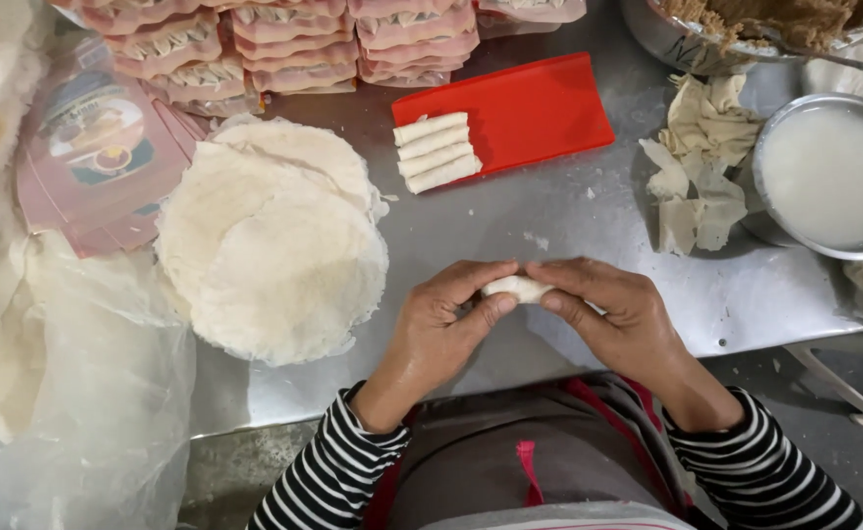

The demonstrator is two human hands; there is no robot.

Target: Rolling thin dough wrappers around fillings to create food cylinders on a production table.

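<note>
Both hands, left hand [438, 319] and right hand [603, 312], pinch one small roll [516, 288]; I'm finishing the rolling, and next it needs careful placing beside four rolls [436, 151] on the red tray [535, 108].

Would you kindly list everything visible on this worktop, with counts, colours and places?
Steel table: one, grey, underneath.
Wrapper stack: one pile, off-white, left of centre.
Red tray: one, far centre.
Finished rolls: four, white, on tray's left end.
Packed trays: several, pink, far edge.
Bowl of white paste: one, metal, right.
Torn wrapper scraps: several, cream, beside bowl.
Roll in hand: one, white, centre.
Left hand, right hand: both pinching that roll.
</note>
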